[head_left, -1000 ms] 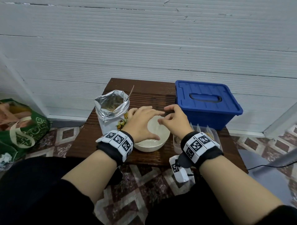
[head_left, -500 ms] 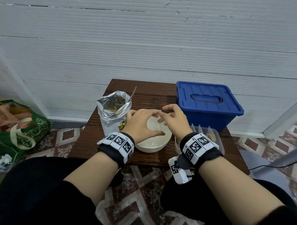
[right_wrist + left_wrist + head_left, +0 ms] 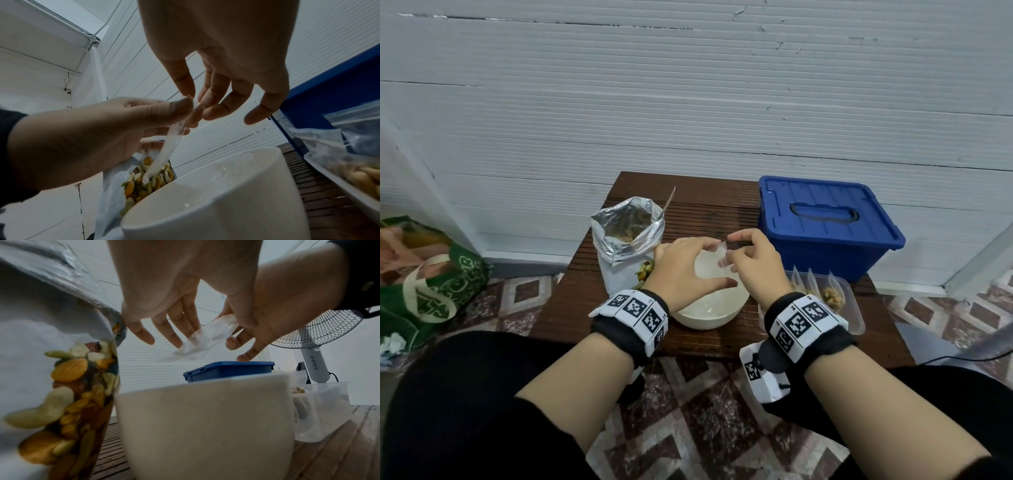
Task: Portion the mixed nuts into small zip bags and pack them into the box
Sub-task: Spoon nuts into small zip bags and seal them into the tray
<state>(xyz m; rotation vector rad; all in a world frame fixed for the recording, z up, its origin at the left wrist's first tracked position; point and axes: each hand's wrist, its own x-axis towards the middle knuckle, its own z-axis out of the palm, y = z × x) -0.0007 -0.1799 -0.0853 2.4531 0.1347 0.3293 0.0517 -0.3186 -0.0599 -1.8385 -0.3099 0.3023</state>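
Progress judged early to midway: clear tray [image 3: 854, 320] just right of right hand [image 3: 751, 265], holding several filled zip bags [image 3: 832, 296] standing upright; blue box [image 3: 825, 226] beyond right hand, lid on, nothing visibly packed. Empty zip bag [image 3: 202, 339] held above white bowl [image 3: 707, 308], pinched at its top edge between thumb and fingers of left hand [image 3: 686, 270] and likewise pinched by right hand, remaining fingers of both loosely spread; mouth apparently being worked open. Foil pouch of mixed nuts [image 3: 626, 240] open, just left of left hand, thin handle projecting from mouth. Remaining, by estimate: fill, seal, repeat, open box, pack. Surface [image 3: 571, 308] small and crowded; bowl and tray near front edge, box overhanging right edge; open room only beyond hands, between pouch and box.
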